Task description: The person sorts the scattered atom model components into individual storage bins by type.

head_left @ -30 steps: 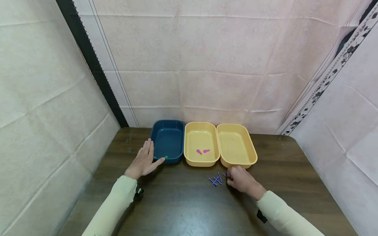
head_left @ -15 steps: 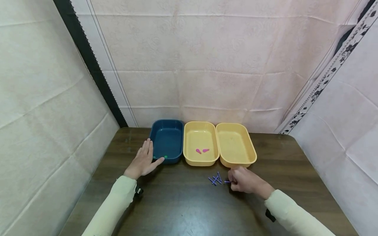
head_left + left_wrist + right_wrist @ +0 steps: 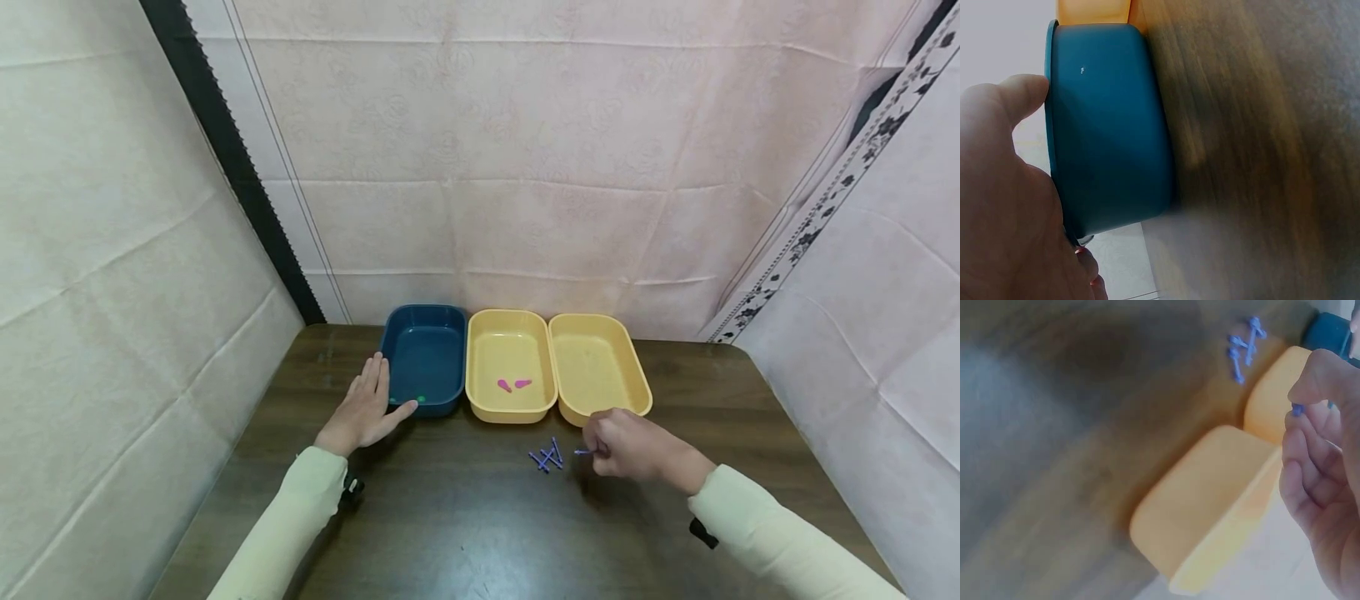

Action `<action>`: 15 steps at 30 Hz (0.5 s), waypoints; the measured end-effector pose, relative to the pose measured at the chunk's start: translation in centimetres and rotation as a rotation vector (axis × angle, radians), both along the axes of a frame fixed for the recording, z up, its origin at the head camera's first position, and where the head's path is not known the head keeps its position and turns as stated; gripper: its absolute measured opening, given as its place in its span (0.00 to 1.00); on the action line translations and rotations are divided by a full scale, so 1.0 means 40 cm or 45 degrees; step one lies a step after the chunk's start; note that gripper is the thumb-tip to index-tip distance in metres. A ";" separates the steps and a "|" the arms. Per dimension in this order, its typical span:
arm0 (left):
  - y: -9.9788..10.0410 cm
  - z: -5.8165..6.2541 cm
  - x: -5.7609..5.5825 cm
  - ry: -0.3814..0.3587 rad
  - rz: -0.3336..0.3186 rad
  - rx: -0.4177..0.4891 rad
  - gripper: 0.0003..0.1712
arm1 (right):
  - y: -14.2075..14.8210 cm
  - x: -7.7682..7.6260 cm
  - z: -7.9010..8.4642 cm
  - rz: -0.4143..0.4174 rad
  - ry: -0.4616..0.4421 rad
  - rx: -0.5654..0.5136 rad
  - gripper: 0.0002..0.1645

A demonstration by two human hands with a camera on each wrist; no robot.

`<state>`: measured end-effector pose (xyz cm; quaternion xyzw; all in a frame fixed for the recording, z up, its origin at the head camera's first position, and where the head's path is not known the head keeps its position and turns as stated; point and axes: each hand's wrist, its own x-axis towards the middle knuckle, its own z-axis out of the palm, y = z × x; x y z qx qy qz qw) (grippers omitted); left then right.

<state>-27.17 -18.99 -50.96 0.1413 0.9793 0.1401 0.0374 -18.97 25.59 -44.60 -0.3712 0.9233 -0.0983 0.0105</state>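
My left hand (image 3: 365, 412) rests with spread, straight fingers at the near left corner of the dark blue bin (image 3: 426, 354). In the left wrist view, its thumb touches the rim of that bin (image 3: 1110, 131). Just above the table, before the right yellow bin (image 3: 596, 362), my right hand (image 3: 633, 447) pinches a small purple stick (image 3: 582, 452) between thumb and finger. Only one end of this stick (image 3: 1297, 410) shows in the right wrist view. Several similar purple sticks with knobbed ends (image 3: 547, 457) lie in a small heap left of the right hand.
Between the blue bin and the right yellow one stands a second yellow bin (image 3: 512, 346), holding two pink drop-shaped pieces (image 3: 505, 385). Small green pieces (image 3: 422, 399) lie in the blue bin. Pale cloth walls (image 3: 525, 225) surround the brown wooden table (image 3: 450, 517).
My right hand, with the purple stick, has moved a little right and lifted off the table, now overlapping the right yellow bin's near edge in view. The left hand stays still.
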 end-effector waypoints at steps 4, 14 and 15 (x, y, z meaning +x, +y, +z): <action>-0.001 0.001 0.001 -0.004 -0.009 0.012 0.62 | 0.002 -0.009 0.035 -0.019 0.018 0.013 0.12; -0.004 0.005 0.002 -0.021 -0.015 0.026 0.61 | 0.014 -0.051 0.114 0.013 0.134 0.017 0.10; -0.004 0.005 0.002 -0.020 -0.014 0.025 0.61 | 0.015 -0.057 0.123 0.008 0.139 0.024 0.11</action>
